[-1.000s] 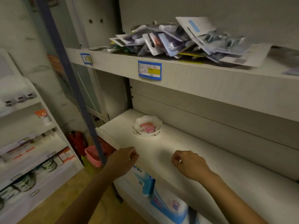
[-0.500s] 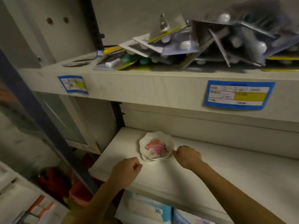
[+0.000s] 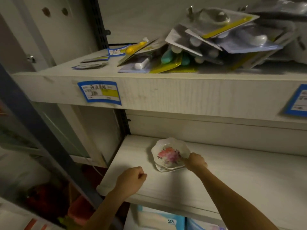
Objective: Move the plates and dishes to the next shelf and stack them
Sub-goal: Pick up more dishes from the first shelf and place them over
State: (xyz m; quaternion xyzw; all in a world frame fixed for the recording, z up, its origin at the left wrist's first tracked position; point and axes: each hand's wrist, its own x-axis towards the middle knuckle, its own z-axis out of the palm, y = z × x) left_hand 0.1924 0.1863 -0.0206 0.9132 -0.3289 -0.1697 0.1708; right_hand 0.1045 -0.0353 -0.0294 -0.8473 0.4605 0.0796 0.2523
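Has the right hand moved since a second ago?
Yes. The right hand went from the shelf front edge inward to the floral dish and now grips its right rim.

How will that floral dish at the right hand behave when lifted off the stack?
Likely stiff and breakable: the floral dish looks like glazed ceramic. Its glossy scalloped rim may slip where the right hand pinches it. It sits tilted on a lower dish, which might shift as it lifts.

Centre frame, the right grip (image 3: 196,161) pinches a tilted floral dish (image 3: 169,153) over a second dish (image 3: 167,170); lower left, the left grip (image 3: 131,180) rests curled on the shelf (image 3: 232,173).
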